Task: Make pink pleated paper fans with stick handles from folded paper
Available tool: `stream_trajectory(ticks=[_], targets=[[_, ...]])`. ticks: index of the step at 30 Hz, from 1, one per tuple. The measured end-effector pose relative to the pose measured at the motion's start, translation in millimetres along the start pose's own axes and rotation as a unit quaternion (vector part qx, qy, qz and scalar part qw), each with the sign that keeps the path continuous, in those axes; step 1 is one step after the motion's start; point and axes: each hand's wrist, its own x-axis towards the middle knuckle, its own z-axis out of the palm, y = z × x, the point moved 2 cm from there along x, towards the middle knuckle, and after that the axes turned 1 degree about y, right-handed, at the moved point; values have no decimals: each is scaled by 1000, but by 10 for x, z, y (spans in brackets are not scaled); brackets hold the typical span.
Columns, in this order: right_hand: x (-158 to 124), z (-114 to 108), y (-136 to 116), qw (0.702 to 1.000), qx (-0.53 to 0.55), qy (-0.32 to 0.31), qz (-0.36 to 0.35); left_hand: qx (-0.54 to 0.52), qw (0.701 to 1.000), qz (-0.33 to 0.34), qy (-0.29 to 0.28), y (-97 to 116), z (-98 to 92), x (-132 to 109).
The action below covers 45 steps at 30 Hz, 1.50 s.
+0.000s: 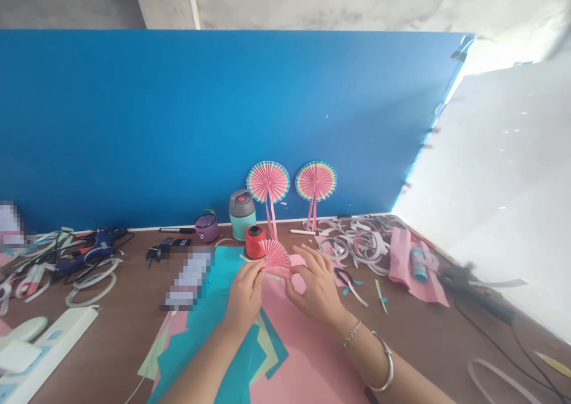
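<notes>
A pleated pink paper fan (275,255), partly spread, is held up between my two hands over the coloured paper. My left hand (246,285) pinches its left lower edge. At its right edge the thumb and index finger of my right hand (314,276) close on the paper, the other fingers raised. Beneath lie sheets of pink paper (307,338) and teal paper (209,332), with pale yellow strips between. Two finished round paper fans, a left one (268,181) and a right one (316,181), lean on the blue panel with pink handles.
Behind the fan stand a red container (256,241), a teal flask (242,216) and a purple pot (206,227). White paper strips (368,243), scissors (344,276) and a glue stick (419,264) lie to the right. A power strip (66,347) and a blue glue gun (100,246) are left.
</notes>
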Motion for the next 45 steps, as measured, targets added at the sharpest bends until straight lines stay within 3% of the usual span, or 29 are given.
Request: stream_trajectory(ticks=[15,21,31,45], targets=[[5,-27,-49,999,-27,44,7,28,999,-20,11,-4,33,-12],[-10,26,4,993,102,11,-60,17,1000,-17,-1,5,20,-2],[-23,44,186,991,133,-22,17,-3,1000,-8,-21,35,27,11],[-15,6,197,985,134,-53,94,-24,999,-19,-39,10,20,-1]])
